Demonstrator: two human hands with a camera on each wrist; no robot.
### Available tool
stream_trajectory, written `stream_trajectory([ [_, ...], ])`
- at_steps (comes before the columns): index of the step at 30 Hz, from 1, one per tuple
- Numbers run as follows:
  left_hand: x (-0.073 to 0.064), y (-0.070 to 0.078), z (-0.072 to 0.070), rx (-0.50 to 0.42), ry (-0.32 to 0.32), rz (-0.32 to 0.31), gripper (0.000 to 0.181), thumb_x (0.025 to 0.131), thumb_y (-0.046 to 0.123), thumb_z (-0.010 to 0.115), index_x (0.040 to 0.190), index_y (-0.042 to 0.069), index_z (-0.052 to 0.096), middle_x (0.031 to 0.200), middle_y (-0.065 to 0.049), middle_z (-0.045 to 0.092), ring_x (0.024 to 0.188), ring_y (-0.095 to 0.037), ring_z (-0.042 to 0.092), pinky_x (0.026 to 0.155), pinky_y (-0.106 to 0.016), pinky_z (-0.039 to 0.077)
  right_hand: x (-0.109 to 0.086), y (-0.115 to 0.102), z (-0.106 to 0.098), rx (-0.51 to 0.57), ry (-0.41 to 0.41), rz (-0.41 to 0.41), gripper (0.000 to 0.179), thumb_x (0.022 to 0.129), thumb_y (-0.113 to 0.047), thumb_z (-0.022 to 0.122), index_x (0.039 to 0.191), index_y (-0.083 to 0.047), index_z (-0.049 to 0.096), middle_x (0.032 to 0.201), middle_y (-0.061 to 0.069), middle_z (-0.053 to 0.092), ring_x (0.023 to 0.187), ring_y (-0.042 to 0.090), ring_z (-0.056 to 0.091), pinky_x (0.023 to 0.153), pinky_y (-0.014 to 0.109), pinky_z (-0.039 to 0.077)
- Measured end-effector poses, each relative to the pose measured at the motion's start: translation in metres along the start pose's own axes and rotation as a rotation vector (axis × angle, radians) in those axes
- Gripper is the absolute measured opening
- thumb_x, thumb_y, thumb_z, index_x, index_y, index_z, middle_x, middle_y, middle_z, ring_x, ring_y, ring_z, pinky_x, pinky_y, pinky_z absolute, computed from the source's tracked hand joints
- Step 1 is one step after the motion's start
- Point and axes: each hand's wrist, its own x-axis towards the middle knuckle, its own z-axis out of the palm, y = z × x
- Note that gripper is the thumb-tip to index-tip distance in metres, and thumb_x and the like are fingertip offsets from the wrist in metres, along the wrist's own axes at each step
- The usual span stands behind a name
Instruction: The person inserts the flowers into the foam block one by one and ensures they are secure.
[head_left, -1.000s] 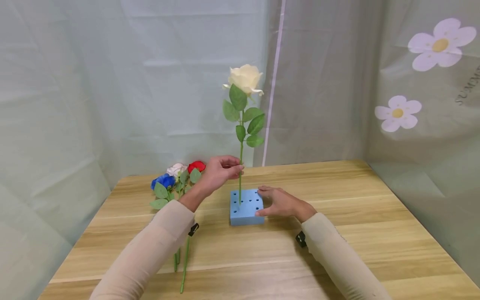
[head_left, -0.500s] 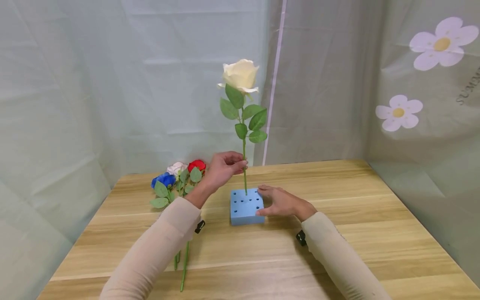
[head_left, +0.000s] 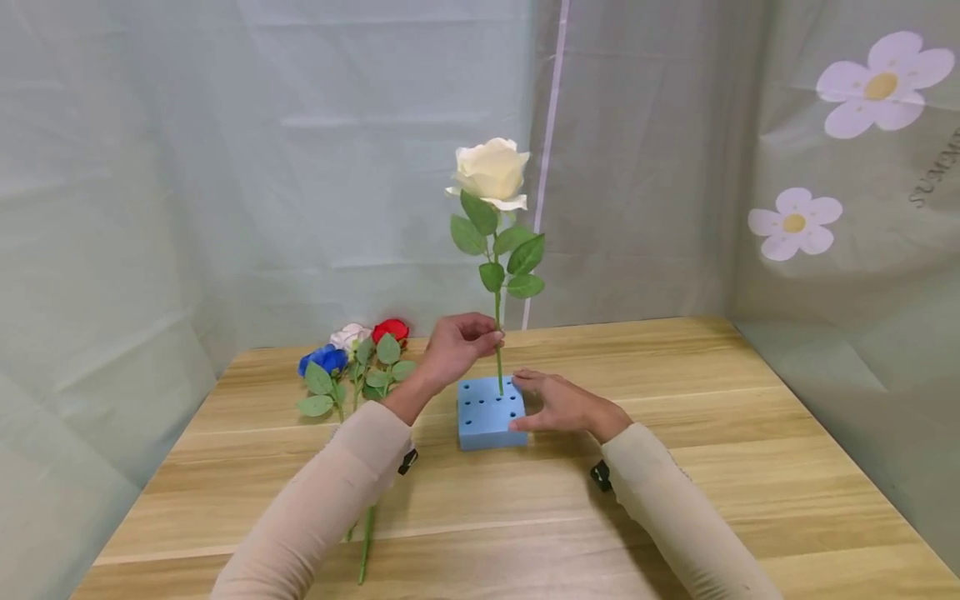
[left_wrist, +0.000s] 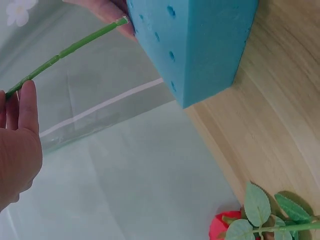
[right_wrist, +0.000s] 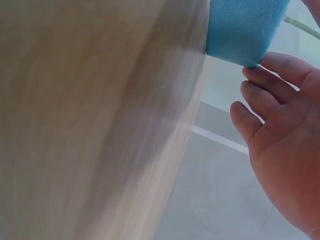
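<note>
In the head view my left hand [head_left: 461,346] pinches the green stem of a white rose [head_left: 491,175] between thumb and fingertips. The rose stands nearly upright over a light blue foam block [head_left: 491,417] with several holes in its top. Seen in the left wrist view, the stem's cut end [left_wrist: 124,20] is right at the block's holed face. My right hand [head_left: 558,404] holds the block's right side, thumb toward the front and index finger at the back corner. Its other fingers [right_wrist: 262,97] extend past the block in the right wrist view.
Left of the block, a blue rose [head_left: 324,360], a pale pink rose [head_left: 351,337] and a red rose [head_left: 392,332] lie on the wooden table [head_left: 750,467], stems toward the front. A grey curtain [head_left: 390,167] hangs behind the table's far edge.
My left hand has moved the white rose to the right, lifting it a little and then lowering it, over holes farther right and back. The right hand and block have stayed put.
</note>
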Motion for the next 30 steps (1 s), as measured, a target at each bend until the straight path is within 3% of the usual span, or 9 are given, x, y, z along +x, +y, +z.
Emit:
stream_trajectory([
  [6, -0.001, -0.003, 0.006, -0.015, -0.008, 0.017, 0.016, 0.095, 0.002, 0.067, 0.107, -0.008, 0.068, 0.1, -0.019, 0.072, 0.097, -0.035, 0.07, 0.085, -0.037, 0.06, -0.002, 0.0, 0.0, -0.004, -0.012, 0.01, 0.091, 0.088, -0.052, 0.073, 0.149, 0.005, 0.038, 0.158, 0.02, 0.032, 0.147, 0.031, 0.027, 0.121, 0.045, 0.024],
  [17, -0.001, -0.003, 0.01, -0.014, -0.012, 0.025, 0.016, 0.096, 0.002, 0.065, 0.107, -0.009, 0.067, 0.102, -0.022, 0.071, 0.099, -0.039, 0.069, 0.086, -0.039, 0.06, -0.001, -0.001, -0.001, -0.01, -0.011, 0.009, 0.09, 0.088, -0.052, 0.073, 0.149, 0.006, 0.039, 0.157, 0.02, 0.033, 0.146, 0.032, 0.028, 0.12, 0.046, 0.026],
  [20, 0.0, -0.004, 0.011, -0.017, -0.012, 0.029, 0.015, 0.096, 0.002, 0.066, 0.107, -0.009, 0.068, 0.102, -0.021, 0.071, 0.099, -0.037, 0.069, 0.087, -0.041, 0.059, 0.0, -0.001, 0.0, -0.013, -0.013, 0.015, 0.09, 0.088, -0.052, 0.073, 0.149, 0.005, 0.039, 0.157, 0.02, 0.033, 0.147, 0.031, 0.028, 0.12, 0.046, 0.026],
  [25, 0.0, -0.004, 0.013, -0.005, -0.009, 0.04, 0.016, 0.095, 0.002, 0.066, 0.107, -0.008, 0.068, 0.102, -0.02, 0.071, 0.095, -0.032, 0.071, 0.083, -0.035, 0.06, 0.001, -0.001, 0.0, -0.015, -0.016, 0.018, 0.09, 0.088, -0.051, 0.073, 0.149, 0.005, 0.039, 0.158, 0.02, 0.032, 0.147, 0.032, 0.028, 0.12, 0.046, 0.026],
  [30, 0.001, -0.004, 0.016, 0.002, -0.012, 0.042, 0.017, 0.095, 0.003, 0.067, 0.109, -0.008, 0.068, 0.102, -0.019, 0.072, 0.093, -0.03, 0.071, 0.086, -0.041, 0.06, 0.001, -0.001, 0.0, -0.013, -0.018, 0.023, 0.09, 0.088, -0.051, 0.073, 0.149, 0.005, 0.039, 0.158, 0.02, 0.031, 0.147, 0.032, 0.027, 0.12, 0.046, 0.025],
])
